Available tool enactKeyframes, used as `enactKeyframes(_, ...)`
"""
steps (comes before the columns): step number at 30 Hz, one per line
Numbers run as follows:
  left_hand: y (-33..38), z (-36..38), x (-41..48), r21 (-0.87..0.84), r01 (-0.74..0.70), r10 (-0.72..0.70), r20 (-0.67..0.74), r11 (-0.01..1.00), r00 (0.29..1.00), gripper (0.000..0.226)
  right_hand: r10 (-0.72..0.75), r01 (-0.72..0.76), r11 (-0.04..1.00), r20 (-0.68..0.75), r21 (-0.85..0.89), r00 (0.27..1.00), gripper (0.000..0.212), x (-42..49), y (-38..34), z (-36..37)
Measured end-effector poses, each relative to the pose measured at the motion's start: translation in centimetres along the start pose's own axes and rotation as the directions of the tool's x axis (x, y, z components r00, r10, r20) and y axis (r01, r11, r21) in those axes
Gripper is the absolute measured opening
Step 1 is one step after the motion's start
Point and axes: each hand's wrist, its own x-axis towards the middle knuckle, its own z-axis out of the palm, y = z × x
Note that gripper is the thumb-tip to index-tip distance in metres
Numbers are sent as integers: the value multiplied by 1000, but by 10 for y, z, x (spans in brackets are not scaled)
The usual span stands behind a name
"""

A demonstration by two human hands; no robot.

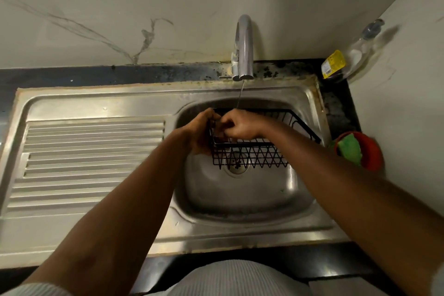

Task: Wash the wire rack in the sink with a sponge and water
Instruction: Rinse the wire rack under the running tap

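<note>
A black wire rack is held over the steel sink basin, under a thin stream of water from the chrome tap. My left hand grips the rack's left end from outside. My right hand is curled over the same left end from inside, fingers closed on the wires; whether it holds anything else I cannot tell. A green sponge lies in a red bowl on the counter to the right of the sink, away from both hands.
A ribbed steel draining board stretches left of the basin. A clear dish-soap bottle with a yellow label leans in the back right corner. The drain sits below the rack. Marble-look walls close the back and right.
</note>
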Motion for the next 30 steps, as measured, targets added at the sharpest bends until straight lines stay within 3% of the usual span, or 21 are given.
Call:
enactKeyframes(2,5,4,-4,24,5,-5,-5,1000,1000,42,34,-36,987,14,155,999,10,12,-3,2)
enactKeyframes(6,10,-9,-2,32,8,-8,-10,999,1000,46,58,-60,967,18,248,998,25,11,4,-18)
enactKeyframes(11,6,-25,6,28,-14,14,-19,1000,1000,53,256,-269,952,99,147,962,25,0,37,-43)
enactKeyframes(13,2,-30,10,21,-15,15,-24,1000,1000,52,320,-318,943,-5,96,948,20,-5,50,-46)
enactKeyframes(15,2,-32,11,24,-35,35,-21,999,999,51,299,-310,950,-213,-20,930,15,-12,63,-41)
enactKeyframes(18,7,-31,10,6,-86,86,-38,996,996,51,21,-143,968,-498,-208,867,12,-28,67,-25)
enactKeyframes(20,9,-35,11,12,-124,125,-60,992,990,54,-140,-37,967,-649,-250,748,15,-39,66,-12)
enactKeyframes(22,8,-39,10,9,-150,150,-84,989,985,51,-184,-109,950,-805,-294,565,21,-47,71,0)
enactKeyframes(24,6,-41,10,0,-174,173,-96,985,980,43,-74,-211,961,-901,-179,428,31,-52,77,11)
enactKeyframes(25,5,-41,10,3,-183,182,-102,983,978,40,54,-211,977,-901,-42,430,37,-52,80,17)
enactKeyframes(26,3,-41,9,8,-188,188,-106,982,977,37,220,-194,971,-851,143,477,40,-50,86,23)
enactKeyframes(28,0,-41,10,25,-186,188,-119,982,975,28,476,-149,855,-639,497,604,40,-47,100,29)
enactKeyframes(30,-4,-43,14,43,-164,169,-141,985,975,31,551,-122,754,-520,645,653,35,-43,115,35)
